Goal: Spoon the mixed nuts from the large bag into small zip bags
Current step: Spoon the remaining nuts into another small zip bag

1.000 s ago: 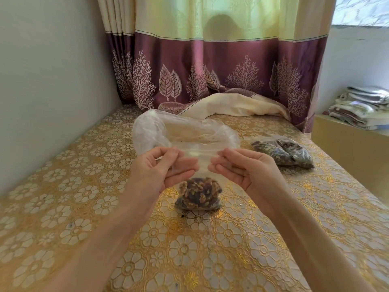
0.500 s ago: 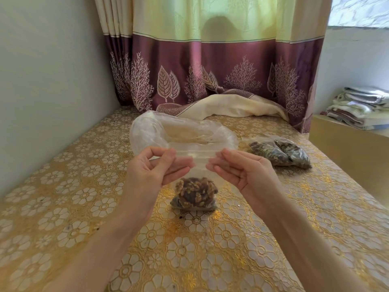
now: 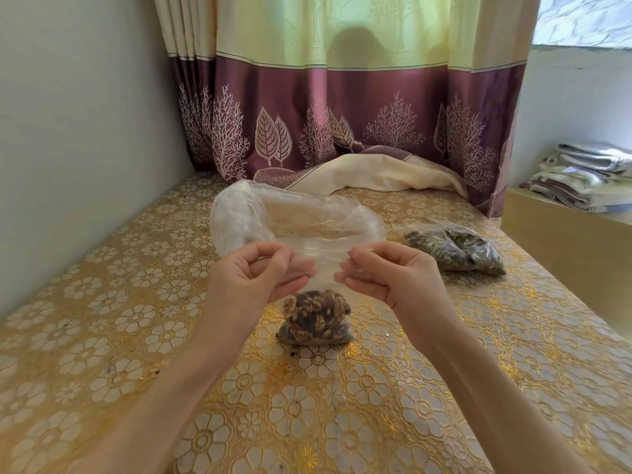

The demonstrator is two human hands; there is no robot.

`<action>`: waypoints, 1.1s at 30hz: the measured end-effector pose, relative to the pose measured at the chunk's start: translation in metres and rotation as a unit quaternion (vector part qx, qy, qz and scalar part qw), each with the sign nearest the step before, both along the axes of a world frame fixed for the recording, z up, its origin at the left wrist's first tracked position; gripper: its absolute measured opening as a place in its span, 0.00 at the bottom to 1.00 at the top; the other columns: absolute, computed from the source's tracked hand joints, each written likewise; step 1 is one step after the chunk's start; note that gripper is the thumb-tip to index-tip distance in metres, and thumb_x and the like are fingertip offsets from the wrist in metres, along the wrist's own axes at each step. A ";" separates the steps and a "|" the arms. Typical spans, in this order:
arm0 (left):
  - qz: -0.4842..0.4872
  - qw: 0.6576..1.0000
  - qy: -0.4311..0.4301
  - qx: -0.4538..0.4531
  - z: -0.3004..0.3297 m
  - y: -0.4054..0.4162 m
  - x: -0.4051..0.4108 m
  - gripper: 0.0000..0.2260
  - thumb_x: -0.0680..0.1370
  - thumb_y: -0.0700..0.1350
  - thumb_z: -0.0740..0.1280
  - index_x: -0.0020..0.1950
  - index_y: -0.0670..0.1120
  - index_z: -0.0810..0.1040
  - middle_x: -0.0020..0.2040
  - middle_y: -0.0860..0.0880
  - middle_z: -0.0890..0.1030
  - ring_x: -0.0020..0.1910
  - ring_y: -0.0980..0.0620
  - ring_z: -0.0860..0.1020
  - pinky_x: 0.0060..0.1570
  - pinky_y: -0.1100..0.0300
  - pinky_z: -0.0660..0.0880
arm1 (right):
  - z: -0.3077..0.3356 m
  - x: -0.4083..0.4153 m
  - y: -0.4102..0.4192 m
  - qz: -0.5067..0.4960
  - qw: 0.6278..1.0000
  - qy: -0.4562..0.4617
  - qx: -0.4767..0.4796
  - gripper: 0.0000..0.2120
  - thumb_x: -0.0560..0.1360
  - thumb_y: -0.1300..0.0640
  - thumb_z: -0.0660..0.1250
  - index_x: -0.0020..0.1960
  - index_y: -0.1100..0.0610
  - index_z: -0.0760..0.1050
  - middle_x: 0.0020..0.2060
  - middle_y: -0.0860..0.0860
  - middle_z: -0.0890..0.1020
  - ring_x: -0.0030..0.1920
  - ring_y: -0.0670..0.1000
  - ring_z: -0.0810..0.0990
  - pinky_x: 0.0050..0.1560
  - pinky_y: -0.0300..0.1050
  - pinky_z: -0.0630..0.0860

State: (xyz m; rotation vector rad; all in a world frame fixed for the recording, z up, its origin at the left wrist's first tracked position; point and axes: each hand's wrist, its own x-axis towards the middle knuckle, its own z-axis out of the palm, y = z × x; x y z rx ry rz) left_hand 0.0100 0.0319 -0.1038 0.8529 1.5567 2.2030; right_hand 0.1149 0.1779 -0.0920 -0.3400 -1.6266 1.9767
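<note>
Head camera, looking down over a counter (image 3: 102, 336) covered in a gold cloth with white flower patterns. Both hands are raised above it, holding a small zip bag (image 3: 316, 313) by its top edge. The left hand (image 3: 253, 278) has its fingers (image 3: 273, 254) curled, pinching the left end of the bag's clear strip between thumb and forefinger. The right hand (image 3: 393, 271) does the same at the right end, its fingers curled in toward the palm and gripping the plastic. The strip is stretched between the two hands. Below them the small zip bag hangs down, its bottom packed with brown mixed nuts (image 3: 314, 316) and resting on or just above the cloth; I cannot tell which.

Directly behind the small zip bag stands the large bag (image 3: 239, 213), a cloudy clear plastic one with its mouth open wide and its rim rolled outward. To the right of the small zip bag and further back, filled bags (image 3: 455, 249) of dark nuts lie flat on the cloth, touching each other. Behind the large bag a purple and cream curtain (image 3: 342, 114) hangs, with its cream hem bunched on the counter. Far right of the small zip bag, folded cloths (image 3: 588, 176) are stacked on a lower ledge.
</note>
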 end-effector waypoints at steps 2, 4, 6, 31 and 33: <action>-0.001 1.000 0.002 0.003 0.001 0.000 0.000 0.13 0.67 0.49 0.70 0.46 0.41 0.79 0.41 0.42 0.85 0.42 0.46 0.84 0.39 0.63 0.79 | 0.000 0.000 0.000 0.000 1.000 -0.001 0.002 0.04 0.69 0.62 0.71 0.42 0.62 0.81 0.37 0.58 0.85 0.39 0.56 0.85 0.35 0.37 0.80; 0.002 1.000 0.001 0.007 0.001 0.000 0.000 0.13 0.67 0.49 0.70 0.45 0.41 0.79 0.40 0.42 0.85 0.42 0.45 0.84 0.39 0.63 0.79 | -0.001 0.000 0.000 -0.002 1.000 0.002 0.004 0.03 0.68 0.61 0.71 0.41 0.61 0.81 0.36 0.58 0.85 0.38 0.56 0.85 0.35 0.38 0.80; 0.005 1.000 0.005 0.006 0.001 0.000 0.001 0.13 0.68 0.48 0.69 0.46 0.41 0.79 0.40 0.42 0.85 0.42 0.46 0.84 0.39 0.63 0.79 | 0.000 0.000 -0.001 -0.004 1.000 0.006 0.008 0.04 0.66 0.59 0.72 0.39 0.60 0.81 0.36 0.58 0.85 0.37 0.56 0.85 0.34 0.38 0.80; -0.022 0.998 0.049 -0.045 0.009 -0.005 0.004 0.04 0.75 0.36 0.65 0.47 0.38 0.79 0.39 0.43 0.85 0.41 0.47 0.84 0.39 0.63 0.79 | -0.002 -0.002 -0.005 0.003 0.992 0.012 0.125 0.01 0.73 0.64 0.69 0.44 0.61 0.80 0.32 0.52 0.82 0.35 0.51 0.84 0.32 0.39 0.78; -0.026 0.996 0.063 -0.051 0.010 -0.005 0.005 0.05 0.75 0.36 0.65 0.48 0.37 0.79 0.39 0.42 0.84 0.41 0.47 0.84 0.39 0.63 0.79 | -0.002 -0.002 -0.005 0.007 0.988 0.010 0.154 0.02 0.73 0.63 0.69 0.44 0.61 0.80 0.34 0.54 0.83 0.34 0.49 0.83 0.31 0.38 0.76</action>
